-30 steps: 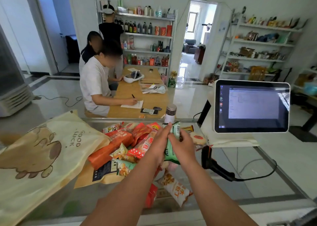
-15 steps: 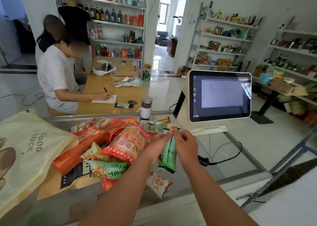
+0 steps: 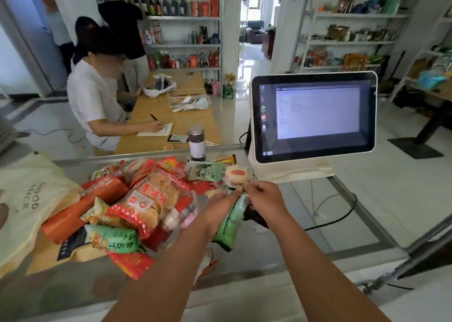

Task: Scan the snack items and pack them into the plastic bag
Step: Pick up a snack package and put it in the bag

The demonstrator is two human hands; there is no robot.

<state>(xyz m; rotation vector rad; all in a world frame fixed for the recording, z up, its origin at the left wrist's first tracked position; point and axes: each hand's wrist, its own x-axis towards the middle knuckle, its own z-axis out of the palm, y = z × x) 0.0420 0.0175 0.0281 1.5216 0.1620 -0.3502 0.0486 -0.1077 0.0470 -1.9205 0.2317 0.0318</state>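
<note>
A green snack packet [image 3: 231, 224] hangs upright over the glass counter [image 3: 276, 248], held at its top edge by both hands. My left hand [image 3: 220, 209] pinches the top from the left. My right hand [image 3: 265, 198] pinches it from the right, fingers curled. A black barcode scanner [image 3: 255, 217] lies mostly hidden behind the packet and my right wrist. A pile of snack packets [image 3: 146, 199] covers the counter to the left. The cream bag [image 3: 27, 199] printed GOOD LUCK lies at the far left.
A white touchscreen terminal [image 3: 314, 116] stands at the right back of the counter, its cable [image 3: 337, 214] running under the glass. A dark jar [image 3: 196, 142] stands behind the pile. A person in white [image 3: 94, 96] writes at a wooden table beyond; shelves line the walls.
The view has swung and drawn nearer to the counter. Both hands still hold the green packet by its top, now a little lower and nearer the scanner.
</note>
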